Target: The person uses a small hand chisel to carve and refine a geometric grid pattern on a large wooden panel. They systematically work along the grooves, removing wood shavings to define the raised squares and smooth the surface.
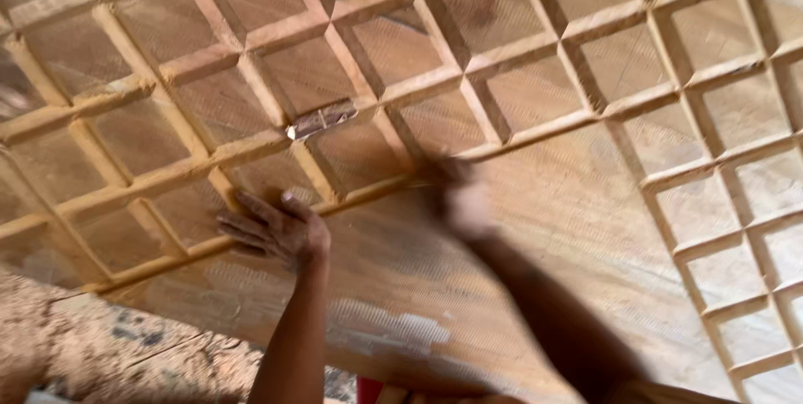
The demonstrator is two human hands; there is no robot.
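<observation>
Left hand [276,228]: yours, fingers spread flat, gripping nothing, pressed on the carved wooden panel [535,228] at the lower edge of its grid of raised ribs [251,149]. Sanding pad [322,120]: small, grey, lying loose on a rib above that hand. Right hand [464,203]: blurred mid-stroke on the smooth central field; whether it holds anything you cannot tell. Step, judged: surface rubbing or smoothing. Next move calls for steady bracing and even pressure along the grain.
</observation>
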